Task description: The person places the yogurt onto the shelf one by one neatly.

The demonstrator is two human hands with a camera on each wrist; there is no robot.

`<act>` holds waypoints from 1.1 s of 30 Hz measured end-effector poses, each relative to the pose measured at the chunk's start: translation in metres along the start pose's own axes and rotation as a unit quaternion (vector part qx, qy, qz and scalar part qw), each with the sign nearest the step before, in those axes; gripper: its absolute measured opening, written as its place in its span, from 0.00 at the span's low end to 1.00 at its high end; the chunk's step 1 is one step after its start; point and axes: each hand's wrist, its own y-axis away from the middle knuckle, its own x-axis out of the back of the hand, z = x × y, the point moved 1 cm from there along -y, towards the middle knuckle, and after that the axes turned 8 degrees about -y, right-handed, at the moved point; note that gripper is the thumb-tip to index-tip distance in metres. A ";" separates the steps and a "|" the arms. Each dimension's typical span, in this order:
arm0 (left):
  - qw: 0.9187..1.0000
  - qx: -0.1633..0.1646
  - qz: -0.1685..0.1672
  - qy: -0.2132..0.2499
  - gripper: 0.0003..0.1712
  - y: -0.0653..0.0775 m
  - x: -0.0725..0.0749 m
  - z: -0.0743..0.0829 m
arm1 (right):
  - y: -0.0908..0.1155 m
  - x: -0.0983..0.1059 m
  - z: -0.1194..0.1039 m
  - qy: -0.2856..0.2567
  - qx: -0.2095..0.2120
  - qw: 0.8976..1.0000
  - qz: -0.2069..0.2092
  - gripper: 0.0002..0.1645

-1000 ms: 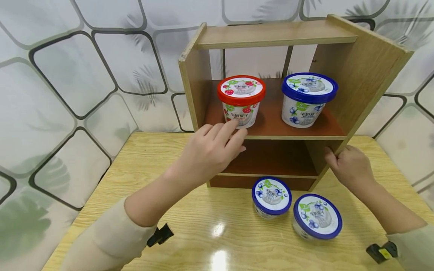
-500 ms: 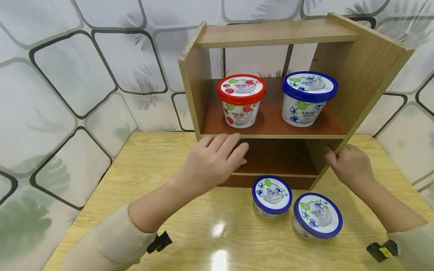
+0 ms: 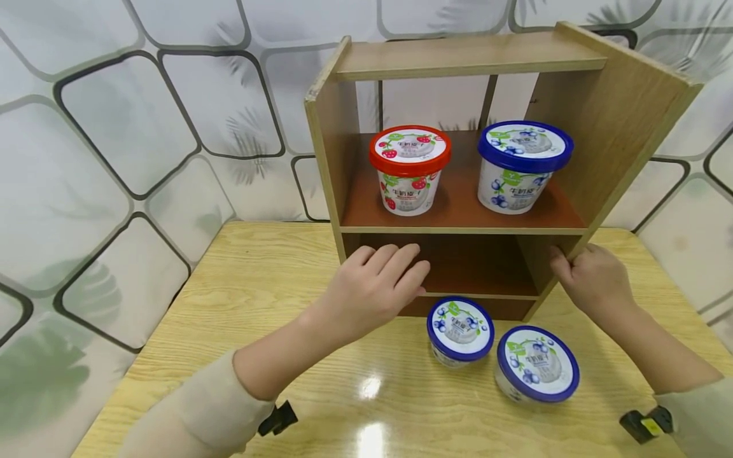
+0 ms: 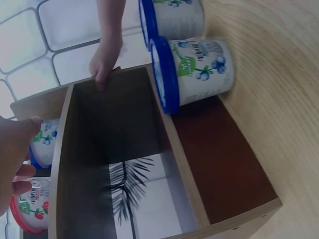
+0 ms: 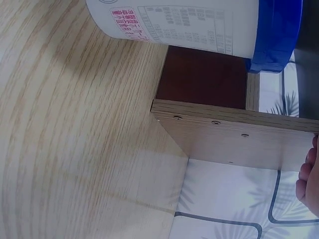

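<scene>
My left hand [image 3: 378, 286], fingers loosely bent and holding nothing, hovers in front of the shelf unit's lower compartment. My right hand [image 3: 595, 280] grips the front edge of the right side panel [image 3: 635, 133], thumb on the inner face and fingers outside. On the middle board [image 3: 458, 219] stand a red-lidded tub [image 3: 409, 191] with strawberry pictures, at left, and a blue-lidded tub [image 3: 509, 187] with blueberry pictures, at right. Two more blue-lidded tubs, a nearer one [image 3: 538, 366] and one by the unit's foot [image 3: 460, 331], stand on the table.
The wooden shelf unit [image 3: 469, 57] has an open back and stands on a light wood-grain table [image 3: 275, 267]. Behind it is a patterned wall covering [image 3: 114, 127]. In the right wrist view, screws dot the panel's outer side [image 5: 224, 139].
My left hand has come down and away from the red-lidded tub, drifting slightly right to below the middle board. My right hand keeps its grip, and the tubs stay put.
</scene>
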 end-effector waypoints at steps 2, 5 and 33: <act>1.000 -0.003 -0.009 0.002 0.15 0.002 -0.001 0.003 | 0.000 0.000 0.000 0.001 0.001 1.000 -0.001 0.25; 1.000 -0.009 -0.017 0.003 0.15 0.005 -0.003 0.007 | 0.000 0.000 0.000 0.003 0.000 1.000 -0.002 0.25; 0.998 -0.024 -0.015 0.049 0.16 0.028 -0.023 0.023 | 0.001 0.000 0.001 0.006 -0.011 1.000 -0.005 0.27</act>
